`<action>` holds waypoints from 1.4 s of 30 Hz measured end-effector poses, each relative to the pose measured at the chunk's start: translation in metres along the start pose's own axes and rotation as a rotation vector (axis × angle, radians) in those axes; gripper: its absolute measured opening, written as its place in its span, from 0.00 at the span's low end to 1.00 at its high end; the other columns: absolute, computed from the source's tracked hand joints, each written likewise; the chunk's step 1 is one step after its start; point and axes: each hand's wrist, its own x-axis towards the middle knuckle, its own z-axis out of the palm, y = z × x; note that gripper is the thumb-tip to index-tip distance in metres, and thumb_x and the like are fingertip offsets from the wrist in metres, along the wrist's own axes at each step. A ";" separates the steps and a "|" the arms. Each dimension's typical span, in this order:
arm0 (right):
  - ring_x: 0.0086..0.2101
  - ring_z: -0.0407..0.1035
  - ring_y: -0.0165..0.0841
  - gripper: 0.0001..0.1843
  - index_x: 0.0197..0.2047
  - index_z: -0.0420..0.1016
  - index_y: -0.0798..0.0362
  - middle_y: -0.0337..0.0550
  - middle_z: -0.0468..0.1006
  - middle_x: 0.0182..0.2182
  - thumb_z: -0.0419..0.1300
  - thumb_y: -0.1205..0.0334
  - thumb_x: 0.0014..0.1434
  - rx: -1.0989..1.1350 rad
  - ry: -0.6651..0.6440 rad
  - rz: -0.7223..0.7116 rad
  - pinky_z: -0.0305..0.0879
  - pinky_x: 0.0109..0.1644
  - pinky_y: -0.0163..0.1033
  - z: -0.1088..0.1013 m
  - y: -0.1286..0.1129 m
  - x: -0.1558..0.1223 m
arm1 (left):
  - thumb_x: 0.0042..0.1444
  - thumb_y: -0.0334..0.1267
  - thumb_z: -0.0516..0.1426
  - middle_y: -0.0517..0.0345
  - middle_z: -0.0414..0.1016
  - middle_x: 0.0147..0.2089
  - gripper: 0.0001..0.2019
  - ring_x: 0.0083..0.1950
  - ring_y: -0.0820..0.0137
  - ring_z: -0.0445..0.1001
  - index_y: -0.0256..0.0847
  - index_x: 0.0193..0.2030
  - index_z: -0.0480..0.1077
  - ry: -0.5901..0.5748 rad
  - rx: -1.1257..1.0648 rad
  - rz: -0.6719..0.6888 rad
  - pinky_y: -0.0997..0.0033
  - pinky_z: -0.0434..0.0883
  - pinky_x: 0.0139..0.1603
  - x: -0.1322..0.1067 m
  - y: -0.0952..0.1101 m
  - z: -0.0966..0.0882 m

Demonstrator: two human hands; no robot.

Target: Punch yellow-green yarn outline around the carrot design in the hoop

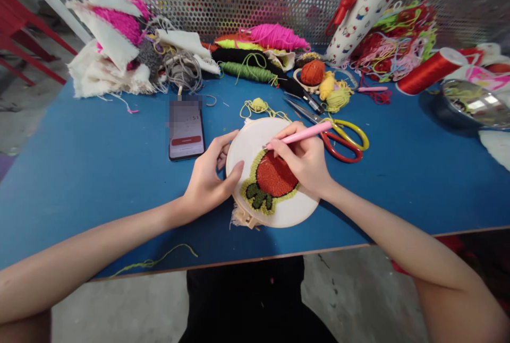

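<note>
My left hand (213,173) grips the left rim of a round embroidery hoop (303,210), thumb on top of the white cloth and fingers at the edge. On the cloth is a red shape (274,176) with dark green leaves (258,197) and a yellow-green looped border. My right hand (305,154) is closed around a pink punch needle (308,133). Its tip meets the cloth at the upper edge of the border. Yellow-green yarn (258,105) lies just behind the hoop. Scissors (345,138) with red and yellow handles rest to the right.
A phone (186,129) lies left of the hoop. Behind are yarn bundles (274,36), cloth scraps (111,67), a patterned tumbler (358,19) and tangled threads (398,45). At right are a red thread spool (432,71) and a metal bowl (478,104). A loose thread (149,263) lies near the table's front edge.
</note>
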 end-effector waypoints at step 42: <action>0.53 0.72 0.42 0.18 0.52 0.76 0.45 0.46 0.79 0.51 0.63 0.54 0.58 -0.330 -0.232 -0.367 0.69 0.59 0.56 -0.017 0.006 0.023 | 0.57 0.41 0.62 0.65 0.64 0.27 0.17 0.26 0.77 0.60 0.40 0.53 0.73 0.063 -0.136 -0.203 0.78 0.66 0.26 0.003 0.003 -0.008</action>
